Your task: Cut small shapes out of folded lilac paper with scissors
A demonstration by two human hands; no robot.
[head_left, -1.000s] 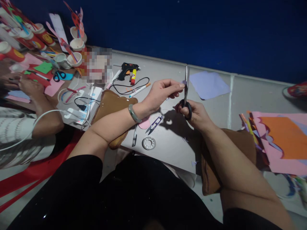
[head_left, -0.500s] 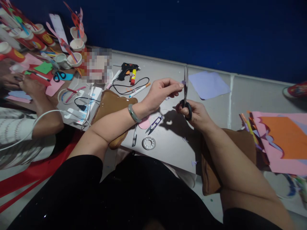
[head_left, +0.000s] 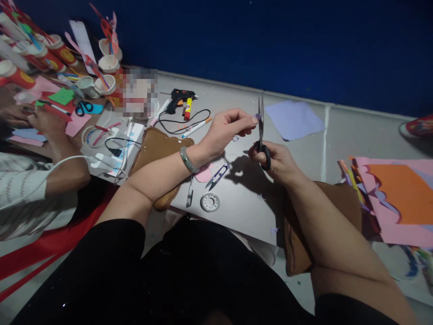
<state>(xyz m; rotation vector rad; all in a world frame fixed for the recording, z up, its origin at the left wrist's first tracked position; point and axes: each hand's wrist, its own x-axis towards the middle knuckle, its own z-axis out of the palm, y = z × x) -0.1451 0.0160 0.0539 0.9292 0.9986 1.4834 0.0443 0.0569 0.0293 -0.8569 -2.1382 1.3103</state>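
My right hand (head_left: pixel 272 160) grips a pair of scissors (head_left: pixel 261 135) by its black handles, with the blades pointing up and slightly apart. Between thumb and forefinger, my left hand (head_left: pixel 230 128) pinches a small piece of purple paper (head_left: pixel 258 117) that sits at the blades. Most of that piece is hidden by the fingertips. Beyond the scissors a larger purple sheet (head_left: pixel 294 119) lies on the table. Below my hands are thread snips (head_left: pixel 218 177), a pink paper circle (head_left: pixel 203 174), a white tape roll (head_left: pixel 210 202) and a pen (head_left: pixel 190 194).
A black glue gun (head_left: pixel 181 99) and a glue stick (head_left: pixel 188 109) lie at the back. Brown cushions (head_left: pixel 162 149) are under my forearms. Stacked coloured paper (head_left: pixel 402 194) is at the right. On the left, a co-worker's hand (head_left: pixel 43 119) is near paper cups (head_left: pixel 104 85) and a power strip (head_left: pixel 131 140).
The scissor blades have parted slightly at the purple piece. My hands have otherwise hardly moved. The co-worker's arm at the left has shifted a little.
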